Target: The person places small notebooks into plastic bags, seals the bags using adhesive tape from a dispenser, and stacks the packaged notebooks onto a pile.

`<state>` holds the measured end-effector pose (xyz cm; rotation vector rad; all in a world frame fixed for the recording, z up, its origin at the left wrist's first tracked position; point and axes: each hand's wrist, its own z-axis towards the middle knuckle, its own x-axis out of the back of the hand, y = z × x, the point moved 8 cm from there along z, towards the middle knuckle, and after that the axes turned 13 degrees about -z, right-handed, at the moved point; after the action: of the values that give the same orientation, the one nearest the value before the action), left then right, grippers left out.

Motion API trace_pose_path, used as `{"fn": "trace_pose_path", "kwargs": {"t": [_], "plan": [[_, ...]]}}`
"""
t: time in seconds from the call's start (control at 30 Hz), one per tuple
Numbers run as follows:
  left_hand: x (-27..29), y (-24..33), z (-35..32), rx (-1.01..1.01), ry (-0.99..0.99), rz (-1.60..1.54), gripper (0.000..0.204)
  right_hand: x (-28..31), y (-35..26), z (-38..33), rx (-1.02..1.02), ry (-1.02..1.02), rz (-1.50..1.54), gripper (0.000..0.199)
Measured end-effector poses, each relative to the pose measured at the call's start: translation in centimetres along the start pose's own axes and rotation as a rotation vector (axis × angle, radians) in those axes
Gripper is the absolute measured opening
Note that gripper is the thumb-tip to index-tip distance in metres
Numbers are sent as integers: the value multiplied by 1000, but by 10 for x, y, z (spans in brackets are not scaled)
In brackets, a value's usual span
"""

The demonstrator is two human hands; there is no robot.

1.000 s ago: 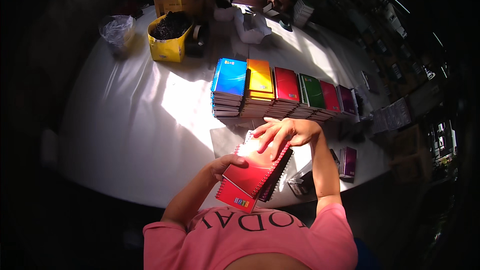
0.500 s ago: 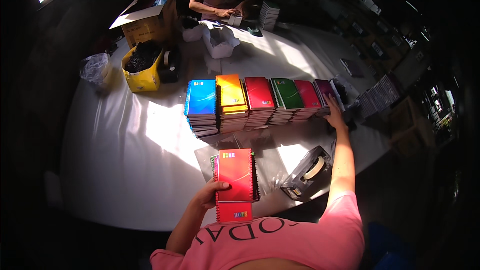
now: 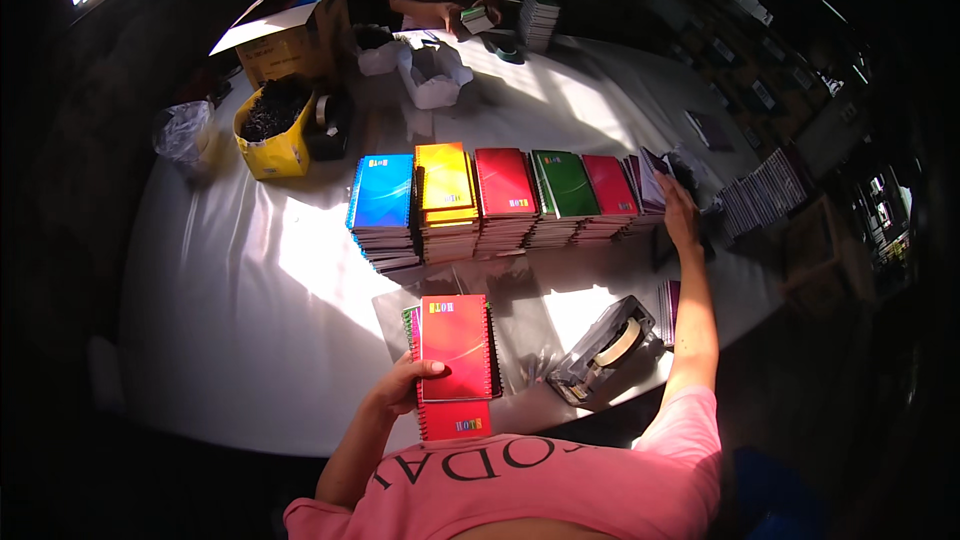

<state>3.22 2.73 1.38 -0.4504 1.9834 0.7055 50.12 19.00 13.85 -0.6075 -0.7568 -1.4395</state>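
Note:
My left hand (image 3: 405,380) grips a small bundle of spiral notebooks, its thumb across the red notebook (image 3: 455,340) on top. Green and purple edges peek out on the bundle's left side, and a second red cover juts out below. With my right arm stretched far forward, my right hand (image 3: 680,212) holds a purple notebook (image 3: 652,164) at the right end of the row, its cover tilted up. Leftward from there stand stacks of pink-red (image 3: 611,185), green (image 3: 565,185), dark red (image 3: 506,180), yellow (image 3: 443,177) and blue notebooks (image 3: 384,190). Part of my right fingers is hidden.
A tape dispenser (image 3: 605,348) and clear plastic sheets (image 3: 515,330) lie before me. Farther left stand a yellow container (image 3: 275,152) of black coils and a cardboard box (image 3: 285,50). Across the table a person's hands (image 3: 475,20) handle notebooks. More notebooks (image 3: 762,193) stand at right.
My right hand has tilted up a purple notebook from its stack. My left hand keeps its bundle. The view has shifted slightly, and the person opposite has raised and turned the notebooks they hold.

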Motion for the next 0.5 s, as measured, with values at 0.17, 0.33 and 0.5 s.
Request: {"fn": "trace_pose_path", "kwargs": {"t": [0.17, 0.33, 0.5], "plan": [[-6, -1, -1, -41, 35, 3, 55, 0, -4, 5, 52, -68, -76, 41], [-22, -5, 9, -104, 29, -18, 54, -20, -2, -19, 50, -203, -219, 34], [-19, -5, 6, -171, 122, -28, 51, -2, 1, -37, 125, -151, -264, 32]]}}
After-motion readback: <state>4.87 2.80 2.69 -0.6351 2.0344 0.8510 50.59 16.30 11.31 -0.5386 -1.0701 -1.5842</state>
